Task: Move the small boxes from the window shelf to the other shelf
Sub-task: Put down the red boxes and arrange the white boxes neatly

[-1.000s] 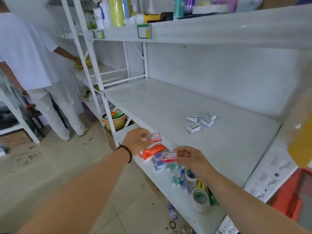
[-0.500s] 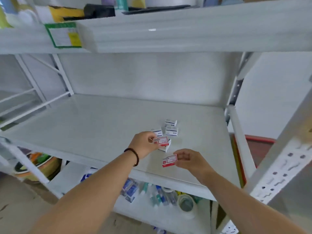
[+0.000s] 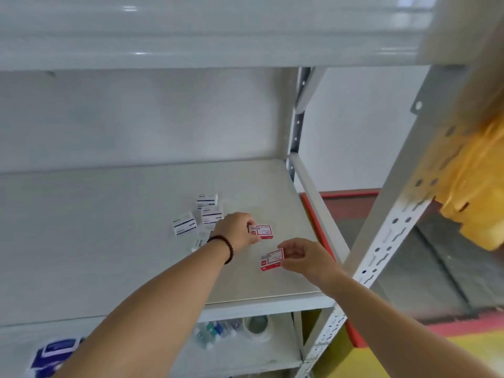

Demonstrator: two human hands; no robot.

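Observation:
Both hands are over the right part of a white shelf board [image 3: 109, 241]. My left hand [image 3: 236, 231] pinches a small red-and-white box [image 3: 261, 231] just above the board. My right hand [image 3: 305, 256] pinches a second red-and-white box [image 3: 271, 259], nearer the front edge. Just left of my left hand, several small white boxes with blue print [image 3: 184, 222] lie in a loose cluster on the board. One of them is partly hidden behind my left wrist, which wears a dark bead bracelet.
A white upper shelf [image 3: 191, 36] overhangs the board. Perforated metal posts [image 3: 387, 227] stand at the right, one with a yellow bag [image 3: 474, 186] hanging on it. The lower shelf holds a tape roll [image 3: 257, 324], small bottles and a blue packet [image 3: 58, 350].
The view has swung right and closer to the shelf. Both hands, each holding its red-and-white box, have moved forward over the board towards the white boxes.

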